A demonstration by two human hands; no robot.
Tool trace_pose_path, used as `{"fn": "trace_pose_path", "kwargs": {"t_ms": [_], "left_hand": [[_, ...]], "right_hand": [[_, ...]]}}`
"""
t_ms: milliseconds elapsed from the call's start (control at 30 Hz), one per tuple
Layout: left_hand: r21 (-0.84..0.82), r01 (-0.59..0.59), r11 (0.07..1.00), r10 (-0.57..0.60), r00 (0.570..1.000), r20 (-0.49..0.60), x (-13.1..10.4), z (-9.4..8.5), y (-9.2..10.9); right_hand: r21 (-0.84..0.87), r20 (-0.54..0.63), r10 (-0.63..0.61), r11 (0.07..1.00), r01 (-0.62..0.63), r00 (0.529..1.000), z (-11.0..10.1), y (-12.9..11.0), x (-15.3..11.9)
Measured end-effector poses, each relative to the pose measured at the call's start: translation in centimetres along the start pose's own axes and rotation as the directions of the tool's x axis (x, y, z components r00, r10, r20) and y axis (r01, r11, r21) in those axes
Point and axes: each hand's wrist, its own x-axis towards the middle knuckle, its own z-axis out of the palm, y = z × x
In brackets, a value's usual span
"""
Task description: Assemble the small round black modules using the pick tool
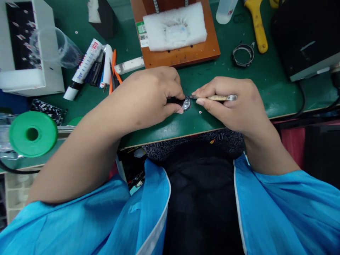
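Observation:
Near the front edge of the green table, my left hand [156, 94] is closed on a small round dark part with a shiny silvery face [186, 103]. Thumb and forefinger pinch it from the left, and they hide much of it. My right hand [225, 101] grips a slim tool with a wrapped, pale handle [219, 97], perhaps a craft knife or tweezers. Its thin metal tip points left and meets or nearly meets the upper right rim of the round part. A tiny white and red dot sticker [200, 112] lies on the table just below the tool.
Behind my hands stands an orange-brown fixture [183, 60] bearing a white foam pad [175, 27]. A black ring-shaped part [243, 55] sits to the right. On the left are a marker [83, 69], a clear cup [57, 47], a white box [50, 76] and a green spool [33, 134].

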Motion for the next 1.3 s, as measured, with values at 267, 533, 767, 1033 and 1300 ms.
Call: {"fn": "trace_pose_path", "kwargs": {"t_ms": [267, 533, 767, 1033, 1300], "left_hand": [[0.019, -0.01, 1.0, 0.01, 1.0, 0.009, 0.04, -0.04, -0.07], [-0.002, 0.006, 1.0, -0.006, 1.0, 0.004, -0.2, 0.02, -0.21], [0.005, -0.012, 1.0, 0.012, 1.0, 0.009, 0.01, -0.1, 0.0], [0.015, 0.024, 1.0, -0.024, 0.999, 0.039, 0.07, -0.42, 0.28], [-0.028, 0.01, 1.0, -0.01, 1.0, -0.02, -0.17, 0.16, -0.42]], "right_hand": [[-0.033, -0.024, 0.009, 0.999, -0.009, 1.0, 0.1, -0.14, 0.16], [-0.034, 0.002, 0.025, 0.999, -0.024, 1.0, 0.03, -0.38, 0.32], [-0.001, 0.004, 0.024, 1.0, -0.024, 1.0, 0.13, -0.32, 0.4], [-0.019, -0.01, 0.091, 0.996, -0.092, 0.996, -0.06, -0.56, 0.07], [-0.022, -0.014, 0.082, 0.996, -0.082, 0.997, -0.03, -0.57, 0.24]]}}
